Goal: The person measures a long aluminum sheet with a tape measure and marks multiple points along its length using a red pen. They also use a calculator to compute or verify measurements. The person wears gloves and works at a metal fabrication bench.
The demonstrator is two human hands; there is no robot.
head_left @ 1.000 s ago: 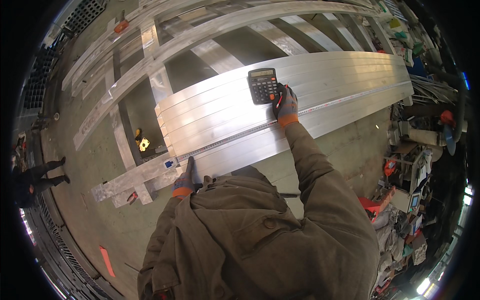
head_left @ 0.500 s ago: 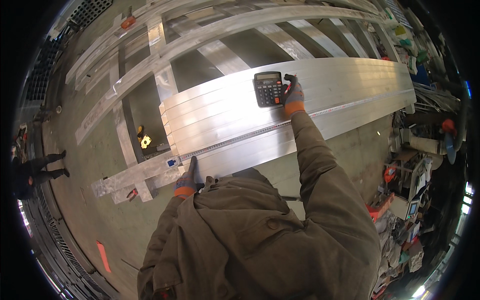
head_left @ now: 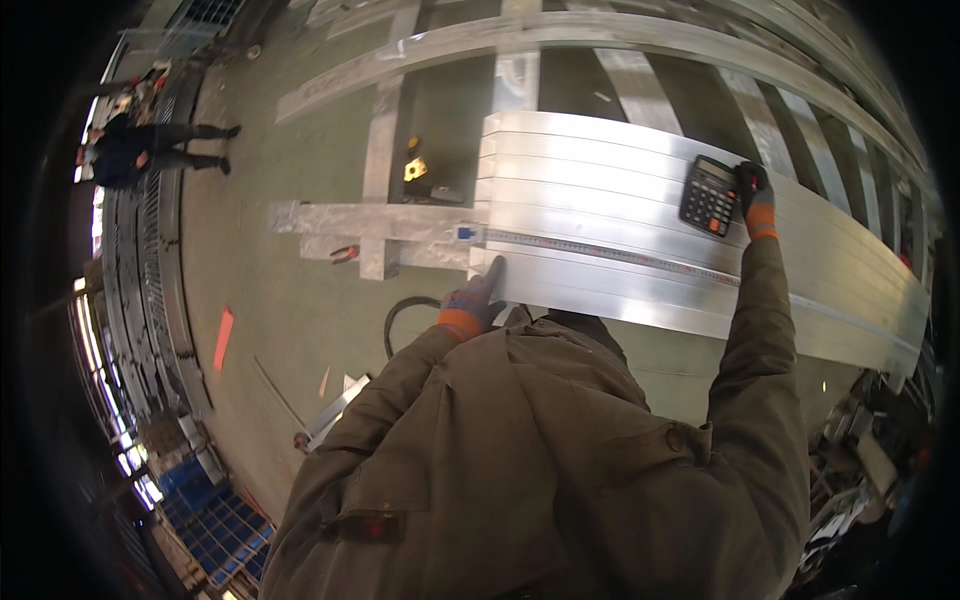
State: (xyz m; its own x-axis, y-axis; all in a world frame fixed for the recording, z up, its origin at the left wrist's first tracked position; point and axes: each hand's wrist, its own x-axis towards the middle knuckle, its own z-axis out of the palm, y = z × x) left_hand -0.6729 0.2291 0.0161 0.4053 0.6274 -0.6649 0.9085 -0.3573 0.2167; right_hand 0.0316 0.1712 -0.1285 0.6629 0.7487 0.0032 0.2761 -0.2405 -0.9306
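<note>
Flat silver metal profiles (head_left: 590,170) lie side by side in front of me. A measuring tape (head_left: 610,252) stretches along them, with a blue-marked end at the left. My left hand (head_left: 468,302), in a grey glove with an orange cuff, lies near that end, its index finger stretched out on the nearest profile. A black calculator (head_left: 709,195) rests on the profiles to the right. At its right edge is my right hand (head_left: 757,195), gloved too, fingers curled. A bit of red shows at the fingers; what they hold is too small to make out.
Metal frame beams (head_left: 380,150) support the profiles. Red-handled pliers (head_left: 344,254) lie on a crosspiece at left, and a yellow tape-measure case (head_left: 414,168) lies beyond. An orange-red strip (head_left: 223,338) is on the floor. Another person (head_left: 150,150) stands far left beside stacked dark profiles (head_left: 145,290).
The view has swung left, so the bench sits further right and the other person shows more fully. My left hand stays near the tape's end, my right beside the calculator.
</note>
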